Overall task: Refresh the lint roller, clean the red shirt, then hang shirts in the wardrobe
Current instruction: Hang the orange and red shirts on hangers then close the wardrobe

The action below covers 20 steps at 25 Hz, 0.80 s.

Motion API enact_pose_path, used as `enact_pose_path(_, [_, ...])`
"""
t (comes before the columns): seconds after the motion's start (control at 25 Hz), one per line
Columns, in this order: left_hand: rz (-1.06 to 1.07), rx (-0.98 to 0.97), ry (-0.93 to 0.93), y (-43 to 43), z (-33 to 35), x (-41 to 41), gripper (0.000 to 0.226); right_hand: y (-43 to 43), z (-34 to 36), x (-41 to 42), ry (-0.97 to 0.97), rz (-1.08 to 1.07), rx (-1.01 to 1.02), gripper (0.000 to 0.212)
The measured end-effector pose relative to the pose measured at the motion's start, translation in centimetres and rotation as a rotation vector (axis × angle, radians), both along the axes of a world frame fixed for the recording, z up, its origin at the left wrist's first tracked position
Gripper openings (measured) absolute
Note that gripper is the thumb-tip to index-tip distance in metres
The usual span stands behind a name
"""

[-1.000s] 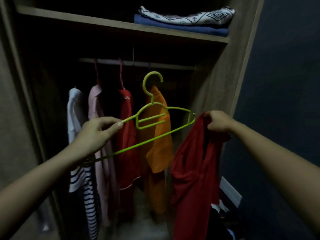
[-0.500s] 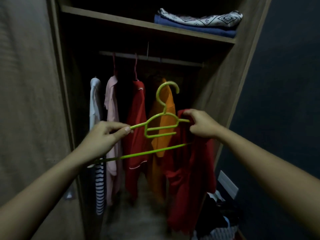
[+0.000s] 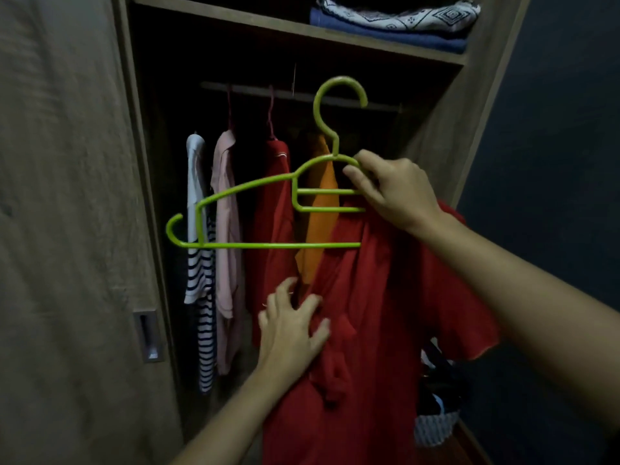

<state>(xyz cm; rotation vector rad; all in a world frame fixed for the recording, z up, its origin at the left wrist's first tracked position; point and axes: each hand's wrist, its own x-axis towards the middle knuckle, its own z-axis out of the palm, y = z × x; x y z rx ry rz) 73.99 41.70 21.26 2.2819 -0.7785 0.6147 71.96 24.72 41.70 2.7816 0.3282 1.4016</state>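
A lime-green plastic hanger [image 3: 255, 245] is held up in front of the open wardrobe, hook upward. My right hand [image 3: 392, 193] grips its right shoulder near the neck. The red shirt [image 3: 385, 313] hangs from the hanger's right half, which it hides, and drapes down toward the floor. The hanger's left half is bare. My left hand [image 3: 292, 327] rests with spread fingers on the shirt's left edge, lower down. The wardrobe rail [image 3: 302, 95] runs across the dark interior behind the hook.
On the rail hang a white striped top [image 3: 198, 263], a pink shirt [image 3: 226, 229], another red garment [image 3: 271, 203] and an orange shirt [image 3: 318, 213]. Folded fabrics [image 3: 396, 25] lie on the upper shelf. A sliding door [image 3: 67, 229] stands at left. Clothes lie on the floor at right.
My left hand let go of the hanger's left end and dropped onto the shirt. The hanger rose and levelled, held by my right hand alone. The shirt now hangs on its right side.
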Motion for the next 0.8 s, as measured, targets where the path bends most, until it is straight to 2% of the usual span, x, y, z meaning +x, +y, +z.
enact_pose_path(0.12, [-0.263, 0.097, 0.426, 3.2, -1.8, 4.2, 0.053, -1.5, 0.1, -0.9, 0.123, 0.113, -0.042, 0.036])
enact_pose_path(0.16, [-0.312, 0.123, 0.506, 5.1, -1.7, 5.4, 0.058, -2.7, -0.4, -1.2, 0.190, 0.130, -0.095, 0.037])
enact_pose_path(0.24, [-0.372, -0.009, 0.675, 8.6, -1.0, 7.5, 0.056, -4.8, -2.3, -2.0, 0.328, 0.071, -0.222, 0.036])
enact_pose_path(0.32, [-0.350, -0.081, 0.717, 10.4, 0.9, 8.3, 0.048, -5.9, -5.1, -2.1, 0.410, -0.077, -0.327, 0.039])
enact_pose_path(0.36, [-0.247, -0.093, 0.634, 10.2, 1.9, 8.4, 0.046, -5.7, -6.4, -1.7, 0.424, -0.134, -0.350, 0.039])
enact_pose_path(0.44, [-0.001, -0.134, 0.316, 8.2, 4.3, 6.9, 0.029, -3.6, -7.8, -0.8, 0.438, -0.176, -0.253, 0.035])
enact_pose_path(0.48, [-0.010, -0.153, 0.146, 6.7, 5.4, 5.4, 0.025, -2.6, -7.9, -0.3, 0.440, -0.170, -0.151, 0.034])
enact_pose_path(0.56, [-0.216, -0.008, -0.067, 4.5, 6.7, 2.4, 0.036, -1.9, -7.4, 0.4, 0.415, -0.136, 0.020, 0.034])
enact_pose_path(0.64, [-0.255, 0.110, -0.183, 4.6, 7.8, 1.4, 0.045, -2.7, -6.5, 0.2, 0.372, -0.081, 0.097, 0.035])
enact_pose_path(0.72, [-0.023, 0.040, -0.287, 6.4, 8.9, 2.9, 0.051, -3.5, -6.1, -0.3, 0.312, -0.011, 0.157, 0.034])
enact_pose_path(0.8, [0.149, 0.090, -0.298, 8.2, 9.7, 5.0, 0.050, -3.4, -5.9, -0.5, 0.245, 0.044, 0.213, 0.034])
